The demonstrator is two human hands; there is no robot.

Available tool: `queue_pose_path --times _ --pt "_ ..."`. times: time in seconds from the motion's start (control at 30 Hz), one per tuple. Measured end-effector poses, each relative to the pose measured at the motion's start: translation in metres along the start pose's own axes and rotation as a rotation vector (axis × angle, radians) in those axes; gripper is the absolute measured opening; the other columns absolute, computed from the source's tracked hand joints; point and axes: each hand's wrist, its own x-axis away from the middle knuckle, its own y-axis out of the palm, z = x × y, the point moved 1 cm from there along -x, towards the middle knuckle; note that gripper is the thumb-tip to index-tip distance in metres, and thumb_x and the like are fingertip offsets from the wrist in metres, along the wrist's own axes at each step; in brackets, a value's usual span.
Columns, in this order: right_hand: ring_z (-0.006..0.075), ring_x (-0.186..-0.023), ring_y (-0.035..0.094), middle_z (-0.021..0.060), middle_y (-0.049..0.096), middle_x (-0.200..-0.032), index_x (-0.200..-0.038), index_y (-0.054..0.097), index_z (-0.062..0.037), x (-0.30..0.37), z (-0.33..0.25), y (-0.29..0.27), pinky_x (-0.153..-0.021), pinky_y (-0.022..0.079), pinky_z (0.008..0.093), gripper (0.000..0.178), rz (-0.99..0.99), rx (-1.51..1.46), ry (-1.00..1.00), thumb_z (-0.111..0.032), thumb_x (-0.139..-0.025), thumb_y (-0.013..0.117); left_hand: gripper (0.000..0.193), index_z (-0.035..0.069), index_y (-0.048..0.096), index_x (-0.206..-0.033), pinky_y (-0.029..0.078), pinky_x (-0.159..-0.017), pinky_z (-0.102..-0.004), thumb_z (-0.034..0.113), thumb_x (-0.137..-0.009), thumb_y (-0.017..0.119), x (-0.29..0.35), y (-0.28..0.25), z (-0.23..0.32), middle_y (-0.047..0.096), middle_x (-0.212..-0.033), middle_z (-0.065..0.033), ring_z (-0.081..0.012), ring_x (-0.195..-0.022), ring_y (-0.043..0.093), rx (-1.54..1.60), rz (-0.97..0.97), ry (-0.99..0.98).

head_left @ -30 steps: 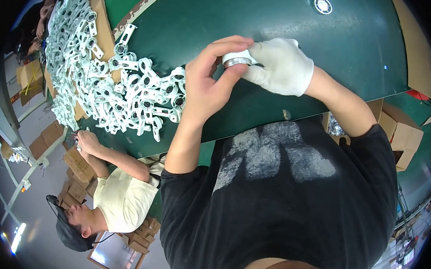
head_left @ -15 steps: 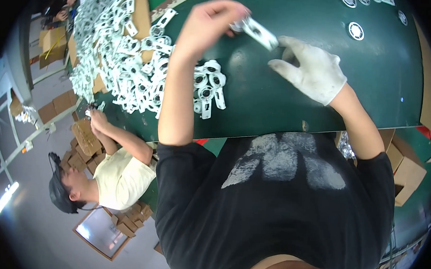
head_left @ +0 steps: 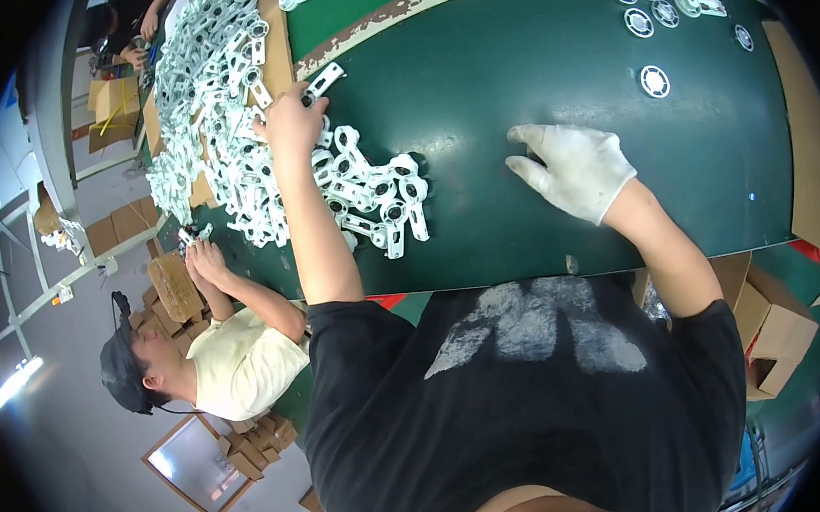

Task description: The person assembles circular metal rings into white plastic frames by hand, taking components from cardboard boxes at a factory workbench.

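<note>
My bare left hand [head_left: 291,122] reaches out to the far edge of a big heap of white metal brackets [head_left: 240,124] on the green table [head_left: 534,66]. Its fingertips pinch one end of a long white bracket [head_left: 325,80] lying just beyond the heap. My right hand [head_left: 570,167], in a white glove, lies flat on bare green table to the right. Its fingers are spread and it holds nothing.
Several round white discs [head_left: 654,80] lie at the table's far right. A cardboard sheet [head_left: 802,139] covers the right edge, with open cardboard boxes [head_left: 772,325] below. A co-worker in a pale yellow shirt [head_left: 244,363] handles brackets at the left; another person [head_left: 134,14] works farther off.
Both hands held a part together a second ago. My left hand has since carried a bracket left to the heap, and my gloved right hand has let go and settled flat on the table.
</note>
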Motion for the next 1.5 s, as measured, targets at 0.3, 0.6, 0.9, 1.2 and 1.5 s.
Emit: queue_pose_path --times 0.3,0.6,0.9,1.2,1.5 --pt "0.0312 -0.116 0.061 0.0096 0.062 -0.121 -0.131 0.057 -0.013 -0.013 0.013 0.009 -0.097 0.05 0.0436 0.048 0.77 0.065 -0.291 -0.018 -0.085 0.072 0.054 0.011 0.064 -0.128 0.055 -0.083 -0.0416 0.009 -0.077 0.082 0.09 -0.065 0.163 0.067 -0.11 -0.0104 -0.03 -0.097 0.067 0.603 0.045 0.873" --pt "0.0173 -0.063 0.061 0.0064 0.065 -0.079 -0.106 0.066 -0.0021 -0.02 0.065 -0.061 -0.059 0.049 0.0297 0.016 1.049 -0.503 0.246 -0.015 -0.097 0.067 0.037 0.009 0.064 -0.12 0.055 -0.092 -0.0428 0.009 -0.083 0.072 0.092 -0.029 0.272 0.059 -0.132 -0.0091 -0.0326 -0.112 0.062 0.709 0.206 1.101" --pt "0.02 -0.083 0.065 0.0105 0.07 -0.095 -0.105 0.068 -0.0007 -0.015 0.082 -0.053 -0.074 0.053 0.0317 0.015 1.176 -0.605 -0.022 -0.012 -0.095 0.071 0.022 0.006 0.073 -0.102 0.049 -0.091 -0.0446 0.021 -0.087 0.072 0.103 0.001 0.315 0.067 -0.112 -0.0096 -0.0325 -0.109 0.059 0.488 0.267 1.258" --pt "0.0367 -0.095 0.072 0.0139 0.075 -0.099 -0.122 0.07 -0.0188 -0.006 0.049 -0.043 -0.085 0.055 0.0486 0.038 0.524 -0.078 0.361 -0.032 -0.09 0.058 0.056 0.005 0.07 -0.112 0.058 -0.069 -0.0349 0.031 -0.068 0.093 0.096 -0.023 0.198 0.065 -0.101 -0.0087 -0.0249 -0.079 0.068 0.909 0.312 0.813" --pt "0.0355 -0.086 0.073 0.0128 0.074 -0.088 -0.117 0.07 -0.0173 0.001 0.007 -0.013 -0.076 0.058 0.0473 0.031 0.206 -0.003 0.059 -0.028 -0.089 0.064 0.054 0.008 0.07 -0.108 0.054 -0.078 -0.0367 0.026 -0.063 0.094 0.118 -0.004 0.171 0.065 -0.107 -0.0073 -0.0282 -0.096 0.064 0.996 0.294 0.87"
